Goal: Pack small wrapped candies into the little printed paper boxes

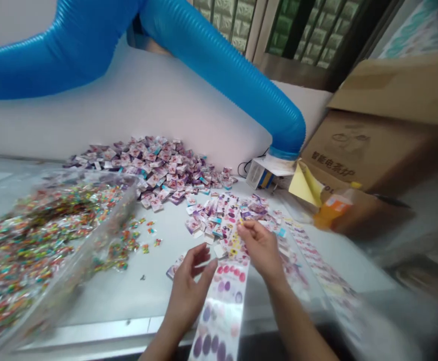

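Observation:
A long strip of stickers (224,301) with purple, red and yellow oval prints runs from the table's front edge up between my hands. Beside its left edge is my left hand (190,283), thumb and fingers apart, holding nothing. A small white-sided box (220,249) lies just beyond those fingertips. Over the strip's right side, my right hand (262,248) is closed in a pinch. A tiny yellow bit shows at its fingertips, too small to make out. Small printed boxes (203,220) lie loose around the strip's far part.
A heap of small printed boxes (162,168) rests against the wall. At left, a clear tub (102,233) holds many wrapped candies, with some candies (128,240) spilled beside it. A blue duct (237,75), cardboard box (357,150) and orange bottle (331,209) stand behind and right.

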A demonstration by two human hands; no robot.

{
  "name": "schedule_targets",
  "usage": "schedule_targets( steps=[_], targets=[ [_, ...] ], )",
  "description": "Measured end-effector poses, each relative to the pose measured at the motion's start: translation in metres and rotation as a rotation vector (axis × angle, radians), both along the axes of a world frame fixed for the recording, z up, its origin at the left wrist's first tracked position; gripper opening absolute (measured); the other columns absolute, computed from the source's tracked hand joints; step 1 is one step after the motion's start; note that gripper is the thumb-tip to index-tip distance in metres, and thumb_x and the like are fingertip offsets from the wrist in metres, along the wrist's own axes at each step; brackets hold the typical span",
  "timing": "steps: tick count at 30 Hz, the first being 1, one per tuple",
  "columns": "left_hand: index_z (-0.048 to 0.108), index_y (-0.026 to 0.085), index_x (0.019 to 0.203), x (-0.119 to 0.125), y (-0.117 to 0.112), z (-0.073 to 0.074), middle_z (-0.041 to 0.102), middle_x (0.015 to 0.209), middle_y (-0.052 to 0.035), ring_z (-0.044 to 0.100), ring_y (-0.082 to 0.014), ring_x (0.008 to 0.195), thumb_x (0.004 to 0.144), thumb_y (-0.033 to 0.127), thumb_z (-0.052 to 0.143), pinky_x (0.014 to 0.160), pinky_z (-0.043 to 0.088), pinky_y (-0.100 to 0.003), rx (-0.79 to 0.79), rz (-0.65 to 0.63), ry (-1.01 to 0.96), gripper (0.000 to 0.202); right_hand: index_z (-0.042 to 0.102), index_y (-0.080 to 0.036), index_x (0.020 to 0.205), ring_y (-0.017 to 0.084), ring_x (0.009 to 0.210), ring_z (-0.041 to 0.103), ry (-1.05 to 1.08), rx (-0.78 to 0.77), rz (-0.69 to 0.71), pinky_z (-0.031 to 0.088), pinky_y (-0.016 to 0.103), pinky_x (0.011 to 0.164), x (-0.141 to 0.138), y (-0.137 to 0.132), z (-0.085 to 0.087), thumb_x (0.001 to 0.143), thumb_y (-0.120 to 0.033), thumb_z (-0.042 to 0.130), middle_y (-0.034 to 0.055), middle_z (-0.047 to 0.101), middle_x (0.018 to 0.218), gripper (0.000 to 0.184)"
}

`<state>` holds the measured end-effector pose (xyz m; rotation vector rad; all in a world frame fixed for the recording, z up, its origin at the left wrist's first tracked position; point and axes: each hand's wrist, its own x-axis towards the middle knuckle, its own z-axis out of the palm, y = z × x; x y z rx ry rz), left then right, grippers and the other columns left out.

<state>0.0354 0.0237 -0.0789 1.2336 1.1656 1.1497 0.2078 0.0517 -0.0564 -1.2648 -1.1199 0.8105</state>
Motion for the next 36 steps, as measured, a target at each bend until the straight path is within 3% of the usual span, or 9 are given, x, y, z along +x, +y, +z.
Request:
schedule_targets(
  steps=[5,9,12,16,24,27,31,34,36],
  targets=[
    [0.060,0.016,0.096,-0.003,-0.002,-0.009,0.066,0.074,-0.0023,0.062,-0.0144,0.064,0.067,0.054,0.071,0.058,0.045,-0.024,-0.360,-0.171,-0.248,0.050,0.059,-0.022,0.079,0.010,0.053,0.046,0.084,0.055,0.034,0.037,0.021,0.049,-0.038,0.007,-0.017,0.077,-0.043,0.066,-0.0043,0.056,0.062,0.023],
    [0.056,0.016,0.081,-0.002,-0.005,-0.020,0.060,0.062,0.0035,0.053,-0.0080,0.050,0.054,0.042,0.083,0.049,0.035,-0.019,-0.410,-0.106,-0.318,0.046,0.058,-0.022,0.079,0.011,0.056,0.049,0.142,0.052,0.067,0.038,0.021,0.052,-0.047,0.014,-0.027,0.077,-0.043,0.066,-0.0042,0.056,0.062,0.023],
    [0.057,0.015,0.079,-0.007,-0.011,-0.025,0.059,0.059,0.0038,0.054,-0.0085,0.051,0.054,0.038,0.084,0.051,0.035,-0.020,-0.422,-0.129,-0.349,0.043,0.059,-0.021,0.082,0.011,0.056,0.049,0.288,0.042,0.049,0.040,0.022,0.053,-0.039,0.022,-0.028,0.072,-0.042,0.072,-0.0047,0.057,0.063,0.027],
    [0.061,0.015,0.083,-0.021,-0.017,-0.021,0.067,0.073,-0.0019,0.060,-0.0132,0.062,0.062,0.042,0.079,0.060,0.043,-0.023,-0.455,-0.221,-0.381,0.039,0.056,-0.019,0.070,0.009,0.050,0.047,0.503,0.010,-0.004,0.039,0.021,0.048,-0.020,0.032,-0.027,0.058,-0.040,0.081,-0.0066,0.055,0.057,0.034],
    [0.060,0.017,0.071,-0.033,-0.028,-0.025,0.064,0.069,-0.0004,0.055,-0.0110,0.058,0.067,0.039,0.077,0.054,0.038,-0.021,-0.384,-0.279,-0.324,0.028,0.062,-0.019,0.073,0.011,0.052,0.056,0.560,0.027,-0.168,0.046,0.022,0.047,0.031,0.035,-0.022,0.054,-0.042,0.083,-0.0026,0.064,0.062,0.036],
    [0.065,0.016,0.081,-0.033,-0.029,-0.028,0.066,0.073,-0.0024,0.056,-0.0122,0.059,0.067,0.037,0.077,0.056,0.040,-0.022,-0.438,-0.269,-0.385,0.028,0.064,-0.019,0.077,0.010,0.050,0.057,0.551,0.031,-0.216,0.045,0.020,0.046,0.052,0.031,-0.015,0.055,-0.039,0.084,-0.0020,0.067,0.063,0.036],
    [0.064,0.019,0.111,-0.029,-0.025,-0.023,0.070,0.085,-0.0047,0.059,-0.0149,0.063,0.065,0.031,0.077,0.064,0.044,-0.026,-0.496,-0.271,-0.457,0.049,0.068,-0.013,0.076,0.011,0.048,0.058,0.270,-0.184,-0.015,0.043,0.020,0.045,0.051,0.009,-0.016,0.065,-0.054,0.074,0.0033,0.067,0.060,0.043],
    [0.063,0.021,0.115,-0.025,-0.025,-0.019,0.072,0.088,-0.0044,0.062,-0.0165,0.067,0.066,0.030,0.077,0.067,0.045,-0.027,-0.492,-0.256,-0.502,0.052,0.069,-0.012,0.077,0.014,0.053,0.063,-0.021,-0.370,0.159,0.045,0.022,0.048,0.032,-0.017,-0.029,0.073,-0.064,0.061,0.0070,0.069,0.065,0.052],
    [0.064,0.021,0.115,-0.023,-0.026,-0.020,0.072,0.084,-0.0040,0.063,-0.0182,0.070,0.065,0.030,0.077,0.069,0.046,-0.027,-0.497,-0.258,-0.516,0.052,0.069,-0.013,0.083,0.016,0.057,0.065,0.018,-0.441,0.202,0.047,0.024,0.050,0.017,-0.030,-0.041,0.074,-0.066,0.059,0.0072,0.069,0.070,0.055]
  ],
)
